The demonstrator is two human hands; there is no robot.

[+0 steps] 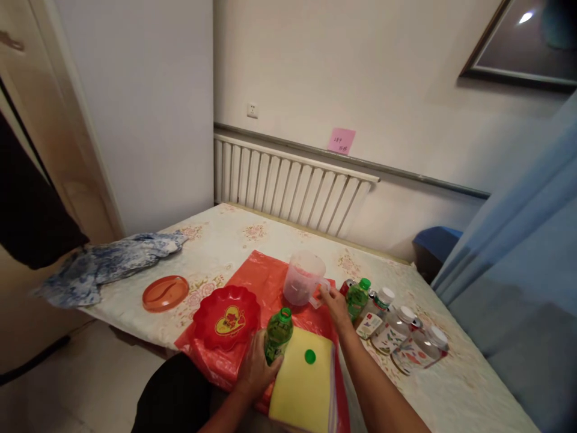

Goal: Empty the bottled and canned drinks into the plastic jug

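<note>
My left hand (258, 368) is wrapped round an uncapped green bottle (278, 334), held upright near the front edge of the table. My right hand (332, 302) has its fingers at the handle of a clear plastic measuring jug (304, 278), which stands on a red plastic sheet (261, 270). A green cap (310, 356) lies on a yellow pad of paper (304, 388) between my arms. Left of the bottle sits a red scalloped tray (228, 317) with a yellow heart-shaped print.
Several bottles stand at the right, among them a capped green bottle (357, 299) and a clear bottle (417, 350). An orange round lid (165, 293) and a blue patterned cloth (117, 261) lie at the left. Behind the table is a radiator (288, 183).
</note>
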